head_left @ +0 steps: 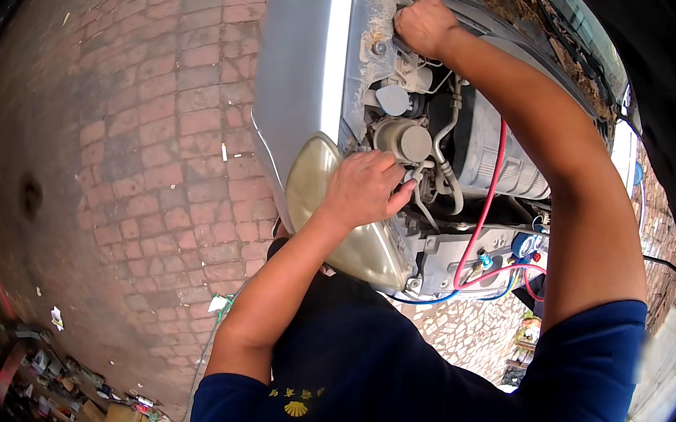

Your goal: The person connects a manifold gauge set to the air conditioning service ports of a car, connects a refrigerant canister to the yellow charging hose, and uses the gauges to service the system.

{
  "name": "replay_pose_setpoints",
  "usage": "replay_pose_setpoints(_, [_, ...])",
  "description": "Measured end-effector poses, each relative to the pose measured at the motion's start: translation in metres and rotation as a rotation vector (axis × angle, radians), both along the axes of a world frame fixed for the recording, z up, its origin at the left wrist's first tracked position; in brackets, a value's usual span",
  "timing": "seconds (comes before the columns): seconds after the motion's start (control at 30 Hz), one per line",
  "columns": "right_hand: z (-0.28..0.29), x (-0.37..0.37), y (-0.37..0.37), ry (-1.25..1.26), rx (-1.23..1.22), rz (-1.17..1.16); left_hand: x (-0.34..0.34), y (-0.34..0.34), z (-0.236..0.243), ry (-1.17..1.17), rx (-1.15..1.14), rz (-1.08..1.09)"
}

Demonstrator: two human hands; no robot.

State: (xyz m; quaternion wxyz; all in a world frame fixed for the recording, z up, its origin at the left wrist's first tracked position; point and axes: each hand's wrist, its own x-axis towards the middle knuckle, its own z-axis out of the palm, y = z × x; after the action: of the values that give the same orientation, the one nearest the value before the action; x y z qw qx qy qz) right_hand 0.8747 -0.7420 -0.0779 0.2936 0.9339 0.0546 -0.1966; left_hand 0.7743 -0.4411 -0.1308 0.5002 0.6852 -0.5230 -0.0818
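Note:
My left hand rests at the inner edge of the cloudy headlight, next to a round tan cap. Its thumb stands apart from its fingers, and nothing shows in its grasp. My right hand reaches across the engine bay to the far end of the fender's inner edge. That hand is curled into a fist, its fingertips hidden down in the bay. What it grips, if anything, is out of sight. Between my hands sit a pale grey cap and several metal pipes.
A red hose runs past the dark engine cover to a blue gauge at the front. A blue hose hangs below the bumper area. Left of the silver fender lies brick paving; clutter lies at lower left.

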Motion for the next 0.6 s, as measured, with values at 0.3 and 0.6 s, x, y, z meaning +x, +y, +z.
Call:
replay_pose_setpoints(0.3, [0.028,-0.029,0.015,-0.007,0.023,-0.253,-0.004,-0.005,0.001,-0.041,-0.031,-0.032])
replay_pose_setpoints(0.6, [0.194,-0.305,0.114,-0.767,0.786,-0.486,-0.009,-0.008,0.012,-0.093,0.049,-0.036])
